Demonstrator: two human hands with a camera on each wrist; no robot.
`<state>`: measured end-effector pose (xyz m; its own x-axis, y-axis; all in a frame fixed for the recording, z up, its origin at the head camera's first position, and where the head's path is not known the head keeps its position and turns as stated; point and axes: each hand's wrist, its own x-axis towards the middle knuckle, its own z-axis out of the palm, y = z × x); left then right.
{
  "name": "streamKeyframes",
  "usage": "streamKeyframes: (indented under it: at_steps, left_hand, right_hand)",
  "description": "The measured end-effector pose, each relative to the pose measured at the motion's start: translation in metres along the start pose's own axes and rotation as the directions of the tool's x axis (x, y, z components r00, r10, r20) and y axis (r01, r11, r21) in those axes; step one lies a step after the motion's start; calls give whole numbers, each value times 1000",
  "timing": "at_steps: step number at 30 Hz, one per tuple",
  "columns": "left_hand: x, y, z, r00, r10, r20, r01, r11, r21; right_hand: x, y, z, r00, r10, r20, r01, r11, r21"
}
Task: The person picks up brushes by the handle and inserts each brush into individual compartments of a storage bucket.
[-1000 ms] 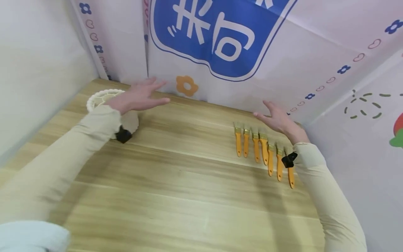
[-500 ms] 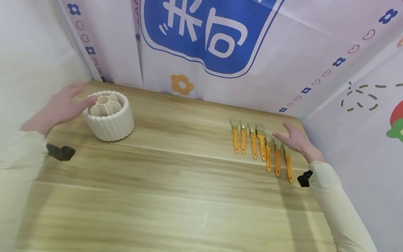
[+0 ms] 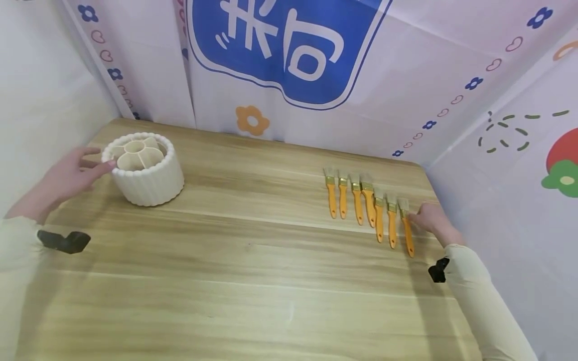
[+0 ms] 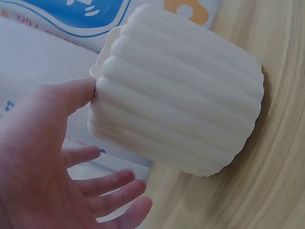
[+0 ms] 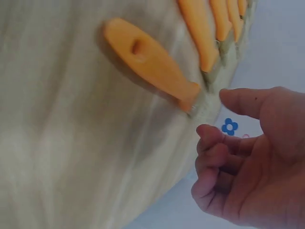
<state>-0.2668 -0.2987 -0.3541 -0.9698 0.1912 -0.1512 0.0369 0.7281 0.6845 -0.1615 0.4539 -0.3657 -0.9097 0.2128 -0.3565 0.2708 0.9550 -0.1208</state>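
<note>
A white ribbed round holder (image 3: 151,180) with petal-like compartments stands upright at the back left. My left hand (image 3: 67,178) is beside it, thumb at its rim and the other fingers spread apart from its wall, as the left wrist view shows. Several paintbrushes with orange handles lie in a slanting row at the right. My right hand (image 3: 432,220) is next to the outermost paintbrush (image 3: 408,235). In the right wrist view, its thumb and bent fingers (image 5: 209,157) stand apart near that brush's metal collar, with a gap between them and nothing visibly held.
The wooden table (image 3: 253,286) carries the holder and the brushes. A printed cloth wall (image 3: 361,125) rises along the back edge, with white side walls at left (image 3: 40,100) and right (image 3: 510,200).
My left hand has swung left from over the holder and come down to its rim. My right hand has moved right and lowered toward the outermost brush. The view has shifted slightly.
</note>
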Motion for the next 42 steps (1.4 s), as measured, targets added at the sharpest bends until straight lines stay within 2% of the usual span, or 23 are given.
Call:
streamKeyframes:
  at_steps: [3,6,9,14,18,20,24,27,35,42]
  left_hand:
    - [-9,-8,-4,1000,8,2,-8,996,-83]
    - [-19,-16,-7,999,7,32,-1,982,-188]
    - [-22,-19,-6,994,1,114,38,942,-334]
    - [-3,1,0,969,-4,247,127,865,-485]
    - [5,19,2,966,-57,252,185,832,-523]
    - [5,25,2,974,-87,211,184,845,-502]
    - [1,30,3,989,-117,91,146,890,-431]
    - [-2,29,3,990,-133,35,136,899,-417]
    - [7,42,8,990,-140,29,138,883,-448]
    - [4,56,21,988,-135,69,151,892,-426]
  right_hand:
    - [6,-10,7,1000,17,2,-17,1000,-11]
    - [7,-19,12,1000,16,4,-16,1000,15]
    - [3,-18,16,1000,1,27,-3,999,54]
    - [-11,7,20,999,24,48,-28,996,83]
    - [-15,16,24,998,28,48,-33,994,100]
    - [-14,14,25,999,15,40,-19,995,102]
    - [-8,6,28,1000,-4,30,1,996,91]
    - [-5,-1,29,999,-10,34,7,996,90]
    - [-9,3,28,1000,6,21,-8,996,86]
    - [-2,-2,30,1000,-5,22,3,997,74]
